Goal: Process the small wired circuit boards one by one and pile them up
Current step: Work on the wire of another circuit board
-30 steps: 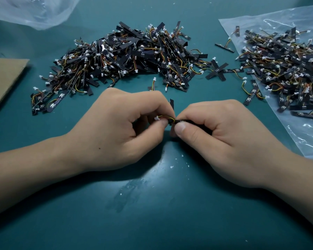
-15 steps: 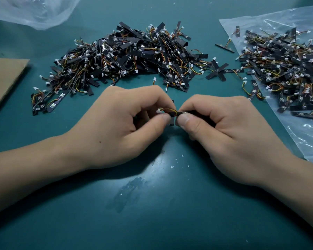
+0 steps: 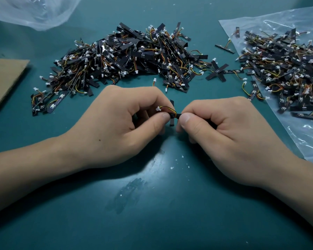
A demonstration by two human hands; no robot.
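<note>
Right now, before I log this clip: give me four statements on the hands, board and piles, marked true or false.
1. The left hand and right hand both pinch one board. True.
2. The big pile lies on cardboard. False: it lies on the green mat; the cardboard lies apart, at the left.
3. The right pile lies on a clear bag. True.
4. The held board has no wires. False: yellow and orange wires run to a white plug.

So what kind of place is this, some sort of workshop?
Likely an electronics assembly bench: a teal work mat, a big pile of small wired circuit boards, and a second pile on a plastic bag.
</note>
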